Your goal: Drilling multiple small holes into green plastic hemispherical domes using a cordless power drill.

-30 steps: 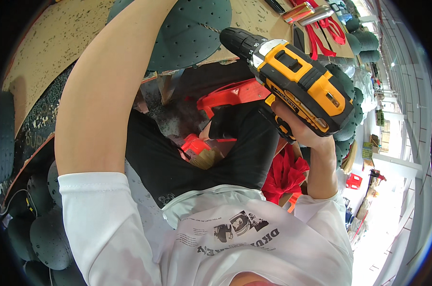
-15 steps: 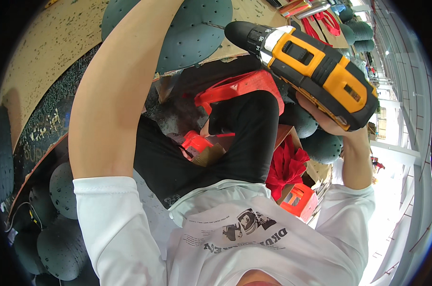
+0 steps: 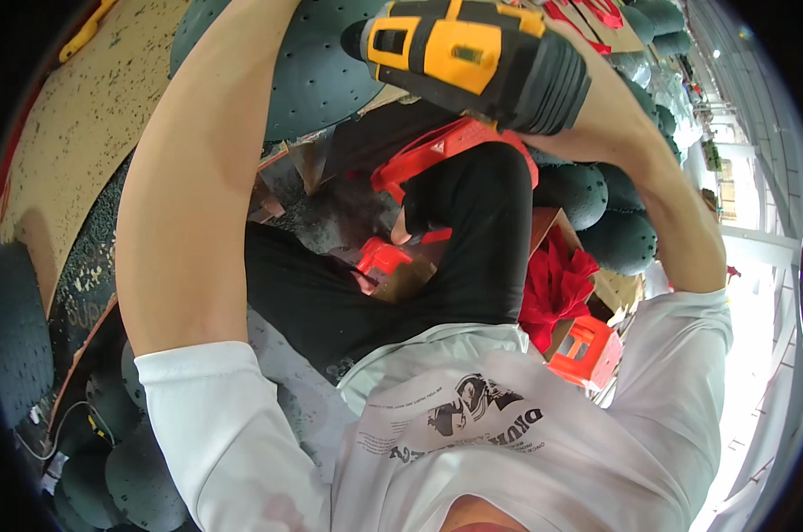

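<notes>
A yellow and black cordless drill [image 3: 459, 58] lies across the upper middle, held in my right hand [image 3: 592, 115], whose fingers are mostly hidden behind the tool. The drill's nose points left at a dark green, dome-shaped piece dotted with small holes [image 3: 326, 80]. No drill bit shows; the drill body overlaps the dome's right side. My left forearm [image 3: 193, 177] reaches up across the dome's left part and leaves the picture at the top edge, so my left hand is out of sight.
A tan workbench [image 3: 91, 124] speckled with dark shavings curves along the upper left. Similar domes are stacked at right [image 3: 618, 239] and lower left [image 3: 144, 479]. Red cloth [image 3: 556, 288] fills a box beside my leg, near an orange plastic piece [image 3: 586, 350]. A red plastic frame [image 3: 454, 142] stands beyond my knee.
The drill has moved left and up and turned, with my right arm stretching after it. Its bit, earlier seen at the dome, is now hidden. The view has shifted slightly.
</notes>
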Demonstrator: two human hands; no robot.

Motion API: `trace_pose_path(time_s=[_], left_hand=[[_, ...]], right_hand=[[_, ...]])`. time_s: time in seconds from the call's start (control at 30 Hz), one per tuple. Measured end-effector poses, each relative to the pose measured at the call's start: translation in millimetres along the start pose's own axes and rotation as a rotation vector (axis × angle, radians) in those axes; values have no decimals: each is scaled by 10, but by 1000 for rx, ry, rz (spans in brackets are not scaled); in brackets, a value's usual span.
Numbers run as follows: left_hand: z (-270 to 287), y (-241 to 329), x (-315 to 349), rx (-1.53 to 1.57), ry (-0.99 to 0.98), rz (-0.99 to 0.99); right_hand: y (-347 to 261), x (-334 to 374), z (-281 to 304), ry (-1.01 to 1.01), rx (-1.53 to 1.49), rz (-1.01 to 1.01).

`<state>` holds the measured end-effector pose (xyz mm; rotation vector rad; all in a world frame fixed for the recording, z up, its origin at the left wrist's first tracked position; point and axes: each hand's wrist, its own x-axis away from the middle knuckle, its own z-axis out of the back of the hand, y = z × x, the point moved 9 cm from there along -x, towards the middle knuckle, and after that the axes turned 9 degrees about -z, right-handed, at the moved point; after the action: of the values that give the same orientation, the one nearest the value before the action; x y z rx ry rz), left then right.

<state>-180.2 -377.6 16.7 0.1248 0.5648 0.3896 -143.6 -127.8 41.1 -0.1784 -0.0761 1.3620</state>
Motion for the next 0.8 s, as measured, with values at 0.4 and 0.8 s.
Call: trace_pose_path(time_s=[0.4,0.8], left_hand=[[40,92,32,-14,-103,80],[298,272,230,20,276,-216]], right_hand=[[612,1564,-300,316,-1171,-636],[1116,2186,-1851,514,-2453,38]])
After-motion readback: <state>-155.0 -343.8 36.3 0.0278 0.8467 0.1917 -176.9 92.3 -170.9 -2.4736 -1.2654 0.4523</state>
